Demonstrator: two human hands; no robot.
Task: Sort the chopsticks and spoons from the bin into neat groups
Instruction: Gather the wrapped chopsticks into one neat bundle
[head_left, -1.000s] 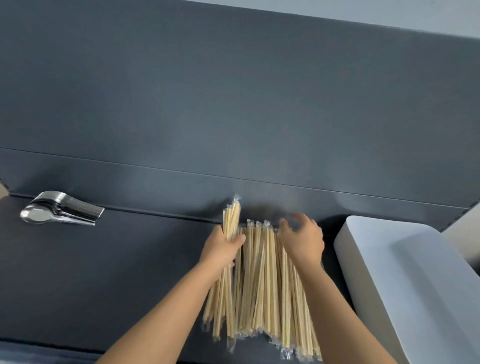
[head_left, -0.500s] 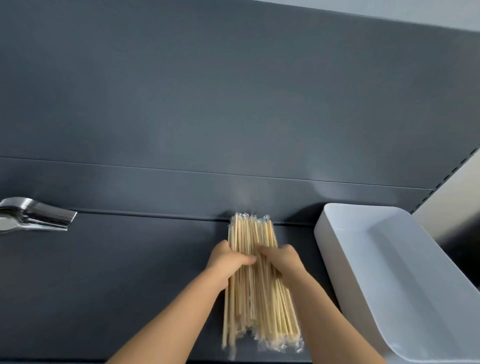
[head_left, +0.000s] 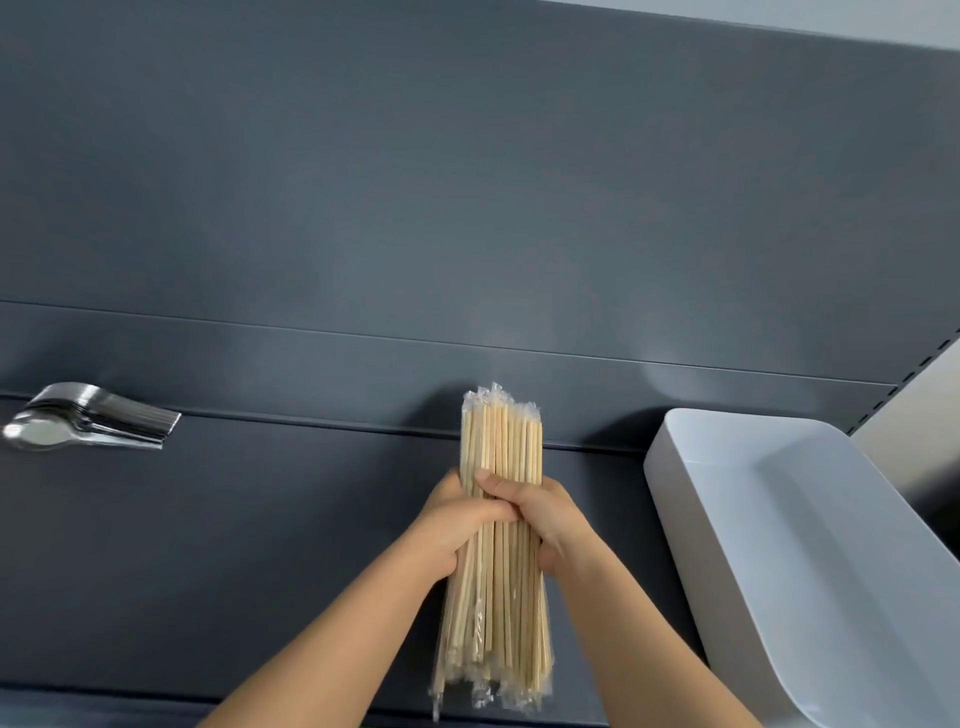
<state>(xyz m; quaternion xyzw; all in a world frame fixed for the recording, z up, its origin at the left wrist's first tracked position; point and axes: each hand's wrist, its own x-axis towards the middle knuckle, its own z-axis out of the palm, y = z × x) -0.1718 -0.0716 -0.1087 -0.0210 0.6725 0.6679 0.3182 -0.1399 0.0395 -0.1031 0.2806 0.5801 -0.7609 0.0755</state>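
Chopsticks (head_left: 501, 441) | loose fan of a second ago now gathered into one tight bundle at shelf (head_left: 260, 545) centre | clasped by left hand (head_left: 457, 525) and right hand (head_left: 545, 519) | spoons (head_left: 88, 418) stacked far left | sorting judged nearly finished

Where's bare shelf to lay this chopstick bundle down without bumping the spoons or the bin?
Widest bare patch: the dark surface between the spoon stack and your left hand. Crowded: the narrow strip between your right hand and the white bin. Both hands grip the chopstick bundle.
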